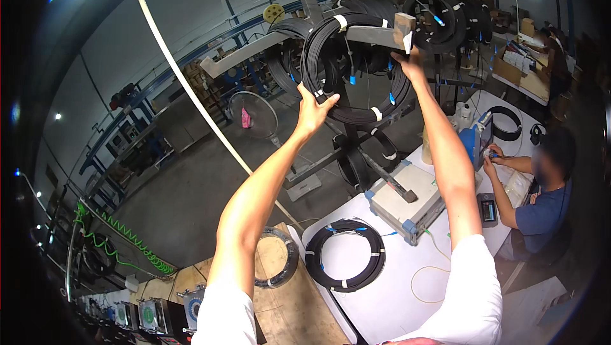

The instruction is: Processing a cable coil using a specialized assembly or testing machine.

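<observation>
A coil of black cable [311, 58] bound with white tape hangs at the arm [371, 35] of a metal rack, with blue-tipped connectors dangling inside the ring. My left hand [314, 109] grips its lower left side, thumb across the cable. On the right side, my right hand [410, 68] reaches to the ring just below the rack arm's rusty end block [404, 25]. Its fingers partly disappear behind the cable. Both arms are stretched out and raised. More black coils [433, 17] hang on the rack behind.
Below, a white table [414, 281] bears another black coil [314, 263] and a grey instrument case [404, 195]. A wooden tabletop [299, 313] adjoins it. At right a seated co-worker [544, 208] handles something small beside a blue device [470, 144]. A pale pole [184, 81] slants at left.
</observation>
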`<state>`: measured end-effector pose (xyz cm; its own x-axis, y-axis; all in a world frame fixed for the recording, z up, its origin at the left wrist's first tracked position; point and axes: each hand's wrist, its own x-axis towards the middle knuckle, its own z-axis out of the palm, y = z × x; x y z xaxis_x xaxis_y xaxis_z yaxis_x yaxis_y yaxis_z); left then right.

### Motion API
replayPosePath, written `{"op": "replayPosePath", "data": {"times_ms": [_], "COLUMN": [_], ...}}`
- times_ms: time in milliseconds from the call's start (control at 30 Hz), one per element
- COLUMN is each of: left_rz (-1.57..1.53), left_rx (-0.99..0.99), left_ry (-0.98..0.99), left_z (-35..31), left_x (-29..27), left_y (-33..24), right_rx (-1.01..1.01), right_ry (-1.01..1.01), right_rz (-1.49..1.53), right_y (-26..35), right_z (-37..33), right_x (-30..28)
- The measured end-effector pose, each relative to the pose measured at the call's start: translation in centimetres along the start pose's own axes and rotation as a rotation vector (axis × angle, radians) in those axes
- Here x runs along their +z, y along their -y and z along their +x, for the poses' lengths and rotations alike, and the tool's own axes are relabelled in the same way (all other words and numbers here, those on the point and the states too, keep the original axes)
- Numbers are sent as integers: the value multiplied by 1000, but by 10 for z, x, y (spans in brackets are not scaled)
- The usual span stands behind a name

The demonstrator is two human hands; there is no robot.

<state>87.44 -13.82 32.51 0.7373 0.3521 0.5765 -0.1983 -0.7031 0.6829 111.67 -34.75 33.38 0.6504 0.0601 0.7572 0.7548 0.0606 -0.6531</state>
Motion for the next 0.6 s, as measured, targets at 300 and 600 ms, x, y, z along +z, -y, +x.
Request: {"op": "replayPosePath", "data": {"times_ms": [300, 600], "left_rz": [157, -70], "left_rx": [123, 54], "left_ry": [-274, -161], "left_z": [38, 27], "left_x": [35, 31], "left_y": [54, 29], "right_rx": [110, 78], "right_ry": [-190, -170], "right_rz": [-580, -600], "right_y": [-65, -65], "right_z": [30, 31], "right_x": [46, 38]}}
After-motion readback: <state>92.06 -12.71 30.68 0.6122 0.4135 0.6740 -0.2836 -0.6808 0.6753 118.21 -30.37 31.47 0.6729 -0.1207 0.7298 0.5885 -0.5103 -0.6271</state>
